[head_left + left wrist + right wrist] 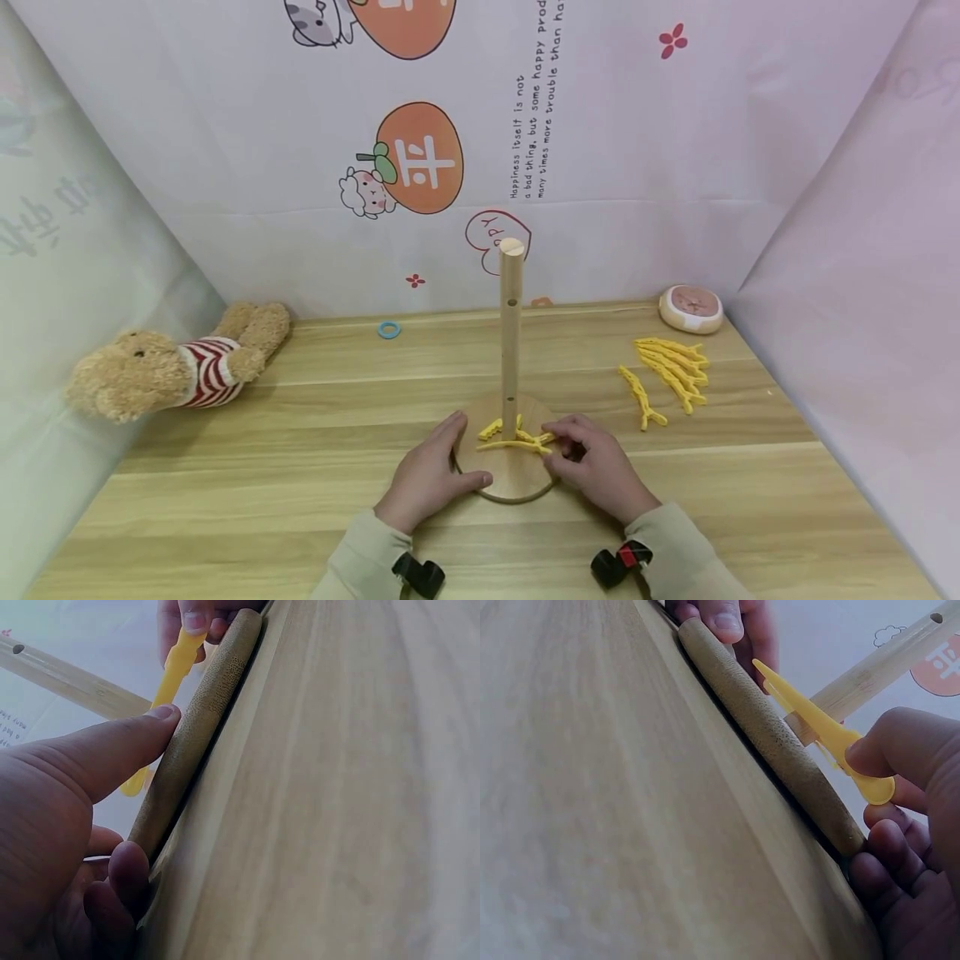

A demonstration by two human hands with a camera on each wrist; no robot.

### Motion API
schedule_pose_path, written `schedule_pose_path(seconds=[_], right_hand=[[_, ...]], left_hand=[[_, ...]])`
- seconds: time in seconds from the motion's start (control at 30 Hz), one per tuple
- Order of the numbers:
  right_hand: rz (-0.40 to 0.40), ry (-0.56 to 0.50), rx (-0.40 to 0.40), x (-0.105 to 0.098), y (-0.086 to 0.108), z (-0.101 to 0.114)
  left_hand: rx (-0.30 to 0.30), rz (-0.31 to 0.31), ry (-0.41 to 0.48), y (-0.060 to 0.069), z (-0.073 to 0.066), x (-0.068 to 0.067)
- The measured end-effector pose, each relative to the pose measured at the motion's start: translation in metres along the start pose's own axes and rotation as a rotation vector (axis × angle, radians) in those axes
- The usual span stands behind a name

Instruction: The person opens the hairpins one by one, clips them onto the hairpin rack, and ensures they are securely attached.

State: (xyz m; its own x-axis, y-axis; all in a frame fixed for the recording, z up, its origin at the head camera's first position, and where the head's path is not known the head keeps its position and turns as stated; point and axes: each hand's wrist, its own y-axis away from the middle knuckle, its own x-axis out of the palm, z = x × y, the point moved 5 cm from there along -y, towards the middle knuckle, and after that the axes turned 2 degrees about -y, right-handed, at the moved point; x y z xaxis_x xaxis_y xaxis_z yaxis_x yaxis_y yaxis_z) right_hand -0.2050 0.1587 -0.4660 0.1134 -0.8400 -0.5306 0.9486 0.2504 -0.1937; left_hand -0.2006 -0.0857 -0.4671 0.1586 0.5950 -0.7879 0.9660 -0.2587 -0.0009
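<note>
One yellow forked plastic stick [821, 726] pinched in right hand [600, 473], thumb to fingers; left hand [426, 482] fingers gripping one round wooden base [513, 479] rim. One upright wooden post [511, 342] between both hands' fingertips.

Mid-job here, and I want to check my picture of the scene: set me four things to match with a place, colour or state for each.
1. left hand
2. right hand
3. plush bear
4. ring

A. light blue
B. pinching a yellow clip
C. at the left side of the round base
D. dressed in red and white stripes

Pairs: 1-C, 2-B, 3-D, 4-A
</note>
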Motion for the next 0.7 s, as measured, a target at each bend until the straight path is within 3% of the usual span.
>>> schedule_pose_path(seconds=[0.33,0.7], right_hand=[[-0.059,-0.103,0.049,-0.01,0.004,-0.008],[-0.255,0.026,0.131,-0.051,0.011,-0.02]], left_hand=[[0.011,-0.003,-0.004,-0.001,0.0,0.001],[0.004,0.003,-0.008,-0.001,0.002,0.002]])
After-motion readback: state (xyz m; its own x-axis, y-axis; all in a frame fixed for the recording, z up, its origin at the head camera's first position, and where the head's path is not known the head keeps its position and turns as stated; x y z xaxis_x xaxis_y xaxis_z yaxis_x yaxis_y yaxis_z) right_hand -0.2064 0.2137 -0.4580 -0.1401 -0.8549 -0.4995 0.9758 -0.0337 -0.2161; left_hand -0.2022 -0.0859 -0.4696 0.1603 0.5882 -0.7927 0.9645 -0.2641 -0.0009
